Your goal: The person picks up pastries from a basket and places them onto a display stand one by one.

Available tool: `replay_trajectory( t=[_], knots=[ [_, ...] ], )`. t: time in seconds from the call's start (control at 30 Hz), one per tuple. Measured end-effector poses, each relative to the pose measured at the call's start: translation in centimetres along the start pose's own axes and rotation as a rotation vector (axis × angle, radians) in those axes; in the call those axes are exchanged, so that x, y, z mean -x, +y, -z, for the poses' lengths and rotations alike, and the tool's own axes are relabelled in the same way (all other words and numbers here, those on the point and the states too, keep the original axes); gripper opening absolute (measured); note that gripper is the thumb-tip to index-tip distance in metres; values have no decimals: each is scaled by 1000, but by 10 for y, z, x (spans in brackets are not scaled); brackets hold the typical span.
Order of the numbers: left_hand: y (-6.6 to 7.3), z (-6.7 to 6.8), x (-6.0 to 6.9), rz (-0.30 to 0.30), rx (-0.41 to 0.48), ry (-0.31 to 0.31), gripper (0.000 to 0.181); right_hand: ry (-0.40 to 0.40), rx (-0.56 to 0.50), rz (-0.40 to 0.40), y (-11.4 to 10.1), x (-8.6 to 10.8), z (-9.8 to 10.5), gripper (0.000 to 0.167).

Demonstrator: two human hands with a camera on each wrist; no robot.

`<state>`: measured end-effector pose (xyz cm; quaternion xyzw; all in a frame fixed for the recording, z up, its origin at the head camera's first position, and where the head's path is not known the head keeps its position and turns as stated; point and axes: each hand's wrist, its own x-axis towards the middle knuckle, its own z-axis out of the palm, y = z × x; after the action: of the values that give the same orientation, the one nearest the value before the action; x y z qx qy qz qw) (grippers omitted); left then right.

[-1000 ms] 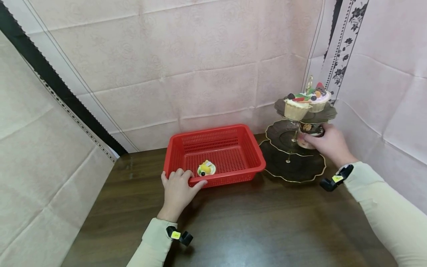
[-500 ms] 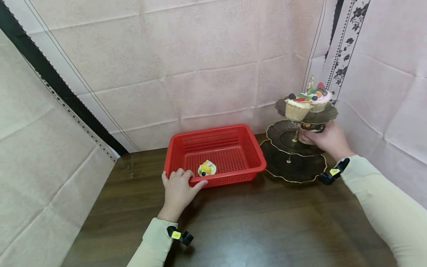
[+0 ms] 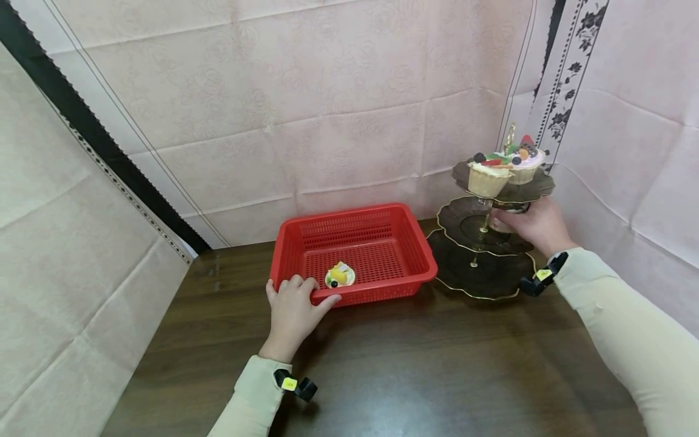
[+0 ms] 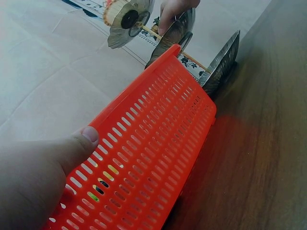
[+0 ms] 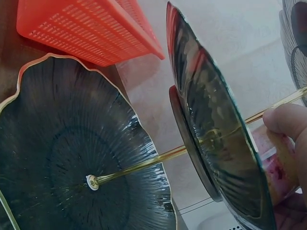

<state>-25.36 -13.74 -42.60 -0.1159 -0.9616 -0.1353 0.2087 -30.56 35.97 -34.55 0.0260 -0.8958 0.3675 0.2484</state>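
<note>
A three-tier dark stand with gold edges (image 3: 472, 267) stands at the right. My right hand (image 3: 540, 227) pinches a small cake cup (image 3: 501, 224) at the middle tier, under the top plate; the right wrist view shows the thumb against the cup (image 5: 276, 167), beside the gold rod. Two cupcakes (image 3: 488, 181) sit on the top tier. My left hand (image 3: 295, 312) grips the near left rim of a red basket (image 3: 371, 290), thumb on the outside in the left wrist view. Inside the basket lies a small cake with yellow fruit (image 3: 340, 276).
The brown wooden table (image 3: 393, 364) stretches in front of the basket and stand. Pale patterned cloth (image 3: 338, 121) hangs behind them and along both sides. The stand's bottom plate (image 5: 57, 120) is beside the basket's right end.
My right hand has shifted slightly left and further in under the top tier, with the cup now more hidden. My left hand and the basket stay in place.
</note>
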Motion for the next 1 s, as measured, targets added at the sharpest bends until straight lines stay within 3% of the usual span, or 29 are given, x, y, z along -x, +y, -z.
replay_trajectory(
  t=[0.23, 0.4, 0.7, 1.0],
  knots=[
    [0, 0, 0, -5, -6, 8, 53, 10, -64, -2, 3, -4, 0, 87],
    [1, 0, 0, -10, -3, 15, 53, -44, -46, -50, 0, -6, 2, 94],
    [1, 2, 1, -8, -2, 8, 53, -120, 19, -33, 4, -13, 1, 96],
    [1, 2, 1, -8, -2, 5, 53, -192, -21, -56, 7, -18, 4, 95]
  ],
)
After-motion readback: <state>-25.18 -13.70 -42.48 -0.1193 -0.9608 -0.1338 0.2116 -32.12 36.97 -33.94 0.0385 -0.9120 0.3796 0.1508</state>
